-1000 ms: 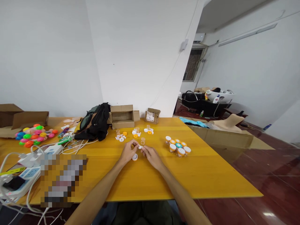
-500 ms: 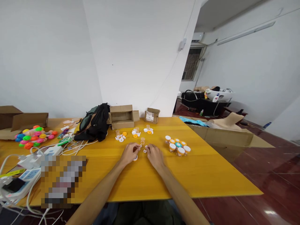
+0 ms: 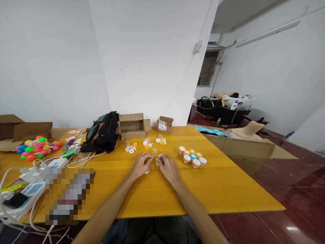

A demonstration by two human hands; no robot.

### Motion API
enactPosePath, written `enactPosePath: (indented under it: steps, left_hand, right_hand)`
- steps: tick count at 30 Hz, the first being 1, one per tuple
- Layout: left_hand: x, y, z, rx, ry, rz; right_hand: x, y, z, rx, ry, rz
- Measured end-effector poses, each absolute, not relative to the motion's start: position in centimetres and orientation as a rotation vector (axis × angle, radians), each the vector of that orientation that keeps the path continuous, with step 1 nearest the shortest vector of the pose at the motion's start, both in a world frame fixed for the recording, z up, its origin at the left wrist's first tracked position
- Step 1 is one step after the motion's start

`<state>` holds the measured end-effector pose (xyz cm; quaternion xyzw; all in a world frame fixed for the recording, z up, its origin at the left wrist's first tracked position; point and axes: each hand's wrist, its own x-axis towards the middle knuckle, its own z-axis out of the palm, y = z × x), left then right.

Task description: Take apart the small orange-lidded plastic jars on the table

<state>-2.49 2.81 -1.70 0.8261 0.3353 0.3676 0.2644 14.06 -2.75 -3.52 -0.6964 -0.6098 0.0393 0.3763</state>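
Note:
My left hand [image 3: 141, 165] is closed in a pinch, with a small white plastic piece [image 3: 152, 157] at its fingertips. A round white lid [image 3: 147, 171] lies partly hidden under that hand. My right hand [image 3: 168, 167] has its fingers drawn together over a white piece with holes [image 3: 157, 164]; another white bit shows just above its fingertips. Just beyond both hands stands a small clear cup [image 3: 154, 152]. Farther back are three groups of parts: clear cups, white pieces [image 3: 127, 148], and orange rings [image 3: 146, 147].
At right stands a cluster of small jars [image 3: 193, 156] with white, orange and teal lids. Cardboard boxes [image 3: 132, 126] and a black bag [image 3: 104, 134] are along the back. Colourful balls [image 3: 38, 148], power strips [image 3: 35, 189] and cables occupy the left side.
My right fingers have shifted slightly, and the white pieces beside them sit a little differently. My left hand keeps its pinch nearly in place.

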Motion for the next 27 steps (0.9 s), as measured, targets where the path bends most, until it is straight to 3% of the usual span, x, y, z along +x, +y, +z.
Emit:
enactPosePath:
  steps: [12,27]
  left_hand:
    - [-2.5,2.7,-1.5,2.325,0.932,0.846]
    - [-2.7,2.7,-1.8,2.393,0.767,0.795]
  right_hand:
    - [14.4,-2.0,-3.9,-1.499,-1.594,0.237]
    - [14.9,-2.0,-4.4,-1.618,-1.67,0.007]
